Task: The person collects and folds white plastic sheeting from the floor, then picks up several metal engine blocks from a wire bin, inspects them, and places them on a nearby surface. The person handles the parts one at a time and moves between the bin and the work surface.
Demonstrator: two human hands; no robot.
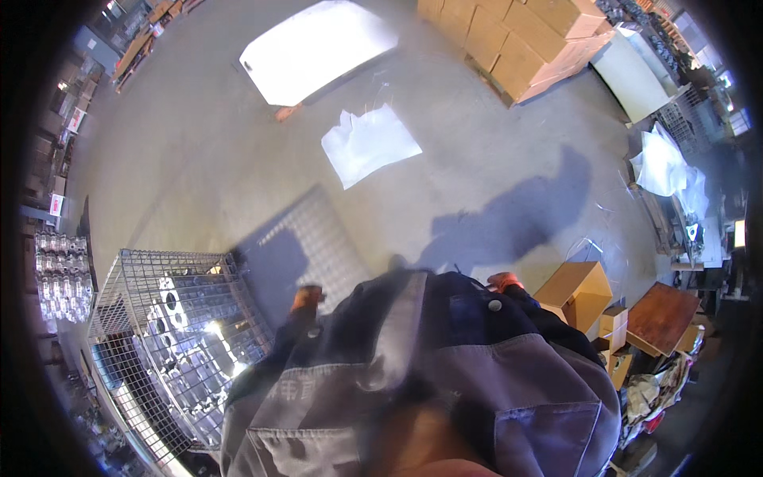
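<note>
My left hand (307, 298), in an orange glove, hangs at my left side beyond the jacket front. Closest to it is a wire mesh cage (171, 258) loaded with shiny metal castings (172, 306). My right hand (505, 280), gloved in orange too, shows just past the jacket on the other side, a little left of an open cardboard box (579, 292). The jacket and sleeves cover much of both hands, and their fingers are too small to read. I see nothing held in either one.
On the floor ahead lie a crumpled white sheet (371, 143) and a large white panel (318, 49). Stacked cartons (520, 44) stand at far right. To the right are a brown board (662, 318) and crumpled wrapping (656, 385). More castings (62, 274) sit at far left.
</note>
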